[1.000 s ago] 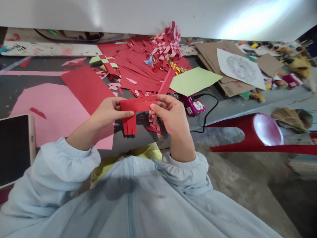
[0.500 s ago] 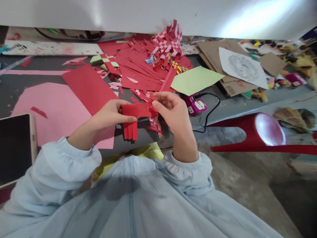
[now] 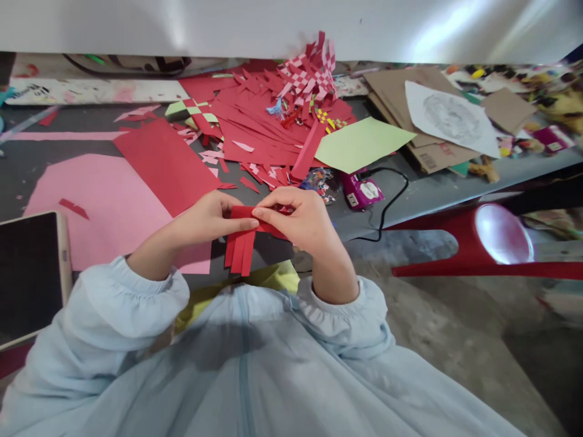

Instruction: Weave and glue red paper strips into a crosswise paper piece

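Note:
Between my hands is a small piece of red paper strips [image 3: 240,252], with several strips hanging down side by side and others running toward the right. My left hand [image 3: 212,215] pinches its left part, thumb lying across the front. Thumb and fingertips of my right hand [image 3: 296,215] are pressed on it close to the left thumb, and they partly hide the strips running right. Beneath the left forearm lie a pink paper sheet [image 3: 100,212] and a red paper sheet [image 3: 168,164].
Beyond my hands is a heap of red paper strips [image 3: 259,133] with woven pink-and-red pieces [image 3: 310,79]. A green paper sheet [image 3: 364,145], purple box [image 3: 364,193] with cable, and cardboard [image 3: 410,85] lie right. A tablet [image 3: 31,273] sits left; a red stool [image 3: 460,255] stands right.
My right hand has moved left and slightly down, up against the left thumb. The strips running right, earlier stretched flat between the hands, are now bunched under the right fingers.

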{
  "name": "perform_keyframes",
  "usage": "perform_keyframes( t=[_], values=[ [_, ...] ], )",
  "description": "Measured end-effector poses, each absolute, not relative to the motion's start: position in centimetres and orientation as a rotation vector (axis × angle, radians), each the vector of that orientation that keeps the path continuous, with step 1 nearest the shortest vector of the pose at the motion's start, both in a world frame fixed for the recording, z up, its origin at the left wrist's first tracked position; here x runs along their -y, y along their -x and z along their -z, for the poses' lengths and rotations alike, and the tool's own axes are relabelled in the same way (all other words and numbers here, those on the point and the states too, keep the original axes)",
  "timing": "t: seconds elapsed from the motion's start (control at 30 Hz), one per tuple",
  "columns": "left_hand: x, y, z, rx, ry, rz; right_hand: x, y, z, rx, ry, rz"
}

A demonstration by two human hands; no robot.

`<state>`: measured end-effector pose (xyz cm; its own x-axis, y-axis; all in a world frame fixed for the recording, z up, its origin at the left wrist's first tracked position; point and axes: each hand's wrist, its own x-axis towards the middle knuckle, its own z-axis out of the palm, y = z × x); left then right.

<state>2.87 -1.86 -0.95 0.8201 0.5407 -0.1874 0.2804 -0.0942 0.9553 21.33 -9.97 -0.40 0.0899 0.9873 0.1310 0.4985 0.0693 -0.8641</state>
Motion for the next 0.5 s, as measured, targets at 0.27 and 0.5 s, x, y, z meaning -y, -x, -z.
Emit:
perform_keyframes(
  t=[0.27,0.5],
  values=[
    [2.0,-2.7,1.1,-0.696,-1.677,-0.243,10.2,-22.2,0.1,1.480,1.601,-0.432],
    [2.2,-2.9,1.2,-0.802,-1.562,-0.330,10.7,-23.0,-0.2,1.313,1.588,-0.130]
  ],
)
